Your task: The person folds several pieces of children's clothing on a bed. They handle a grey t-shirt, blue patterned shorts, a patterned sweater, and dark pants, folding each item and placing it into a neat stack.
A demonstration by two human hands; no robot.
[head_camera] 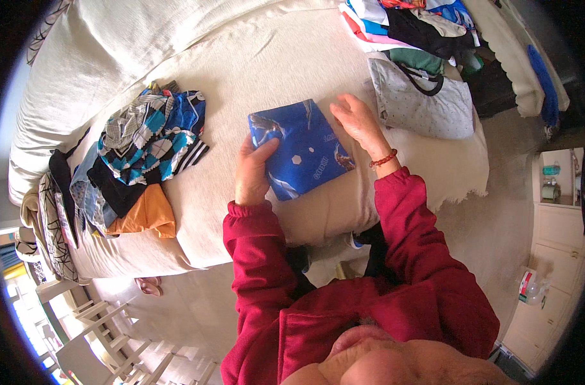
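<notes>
A blue printed garment (pixel 304 154), folded into a flat rectangle, lies before me on the cream sofa cover (pixel 282 62). White shapes and lettering mark its upper face. My left hand (pixel 255 168) grips its left edge, thumb on top and the other fingers hidden beneath. Just off the garment's upper right side is my right hand (pixel 356 118), slightly curled, with nothing in it. A red bead bracelet (pixel 384 159) circles that wrist. To the right of this hand, a folded light grey garment (pixel 422 98) with a dark neckband rests on the sofa.
Left of me is a heap of crumpled clothes (pixel 148 139), with an orange cloth (pixel 145 214) at its front. More clothes (pixel 412 29) are piled at the upper right. Pink slippers (pixel 149 286) lie on the floor near white chairs (pixel 95 346). A pale cabinet (pixel 554 250) stands right.
</notes>
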